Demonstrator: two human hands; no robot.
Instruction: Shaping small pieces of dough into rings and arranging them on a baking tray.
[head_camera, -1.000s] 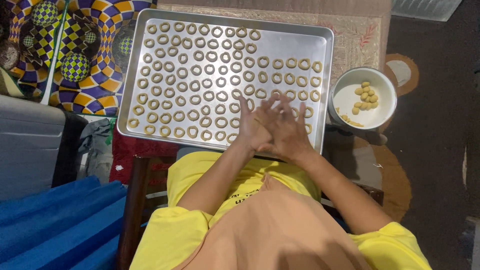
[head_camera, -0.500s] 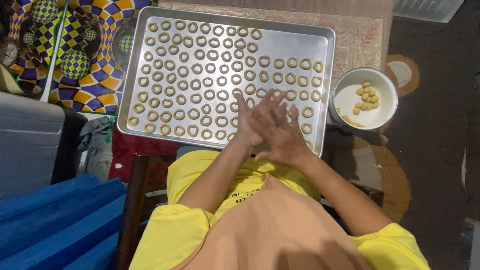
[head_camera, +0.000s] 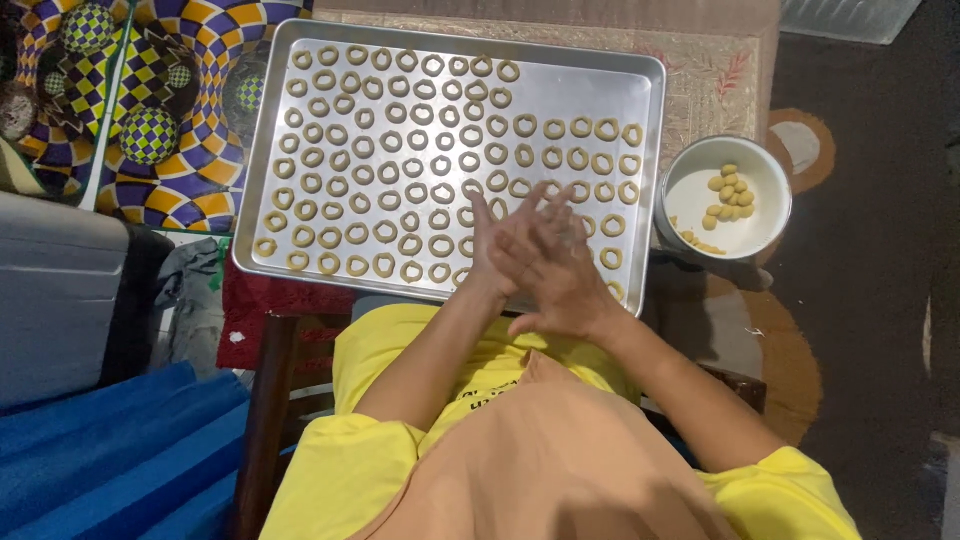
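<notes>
Over the near right corner of the baking tray (head_camera: 640, 70), left hand (head_camera: 505, 245) and right hand (head_camera: 560, 275) press palm to palm, fingers together; whatever lies between them is hidden. Judged: rolling dough. Next move needs shaping a ring for the tray's bare patch; dough balls wait in the white bowl (head_camera: 770, 225).

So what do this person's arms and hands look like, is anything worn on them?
Both hands, the left hand and the right hand, are bare: no gloves, and no rings or watch that I can make out. The forearms are uncovered too. Short bright yellow sleeves end near the elbows, and a peach-coloured cloth hangs down between them.
</notes>
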